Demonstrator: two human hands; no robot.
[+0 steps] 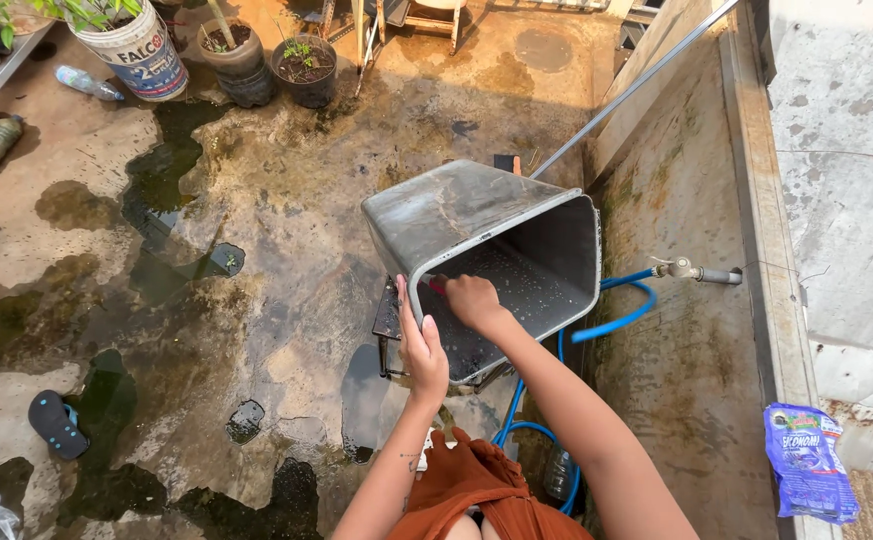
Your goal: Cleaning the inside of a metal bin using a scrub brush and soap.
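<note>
The grey plastic bin (pixel 486 235) lay tipped on its side on a small dark stand (pixel 388 330), its square mouth turned toward the person, its inside wet and speckled. It looked light for its size and stiff in the walls, though probably slick with water; the rolled rim seemed the surest place to take it, as the flat sides gave nothing to hook onto. The left hand (pixel 422 350) was wrapped over the near rim, fingers (pixel 405 312) grasping the edge and steadying the bin. The right hand (pixel 470 300) reached inside, clenched around something small with a touch of red, pressed to the inner wall; what it was could not be told. A blue hose (pixel 616 318) looped behind the bin to a tap (pixel 691 271) on the concrete ledge. Puddles lay on the wet concrete floor (pixel 286 250), with plant pots (pixel 256 60) and a white bucket (pixel 141 50) well apart at the far side, a sandal (pixel 56 422) to the left, and a blue packet (pixel 808 462) on the ledge to the right.
</note>
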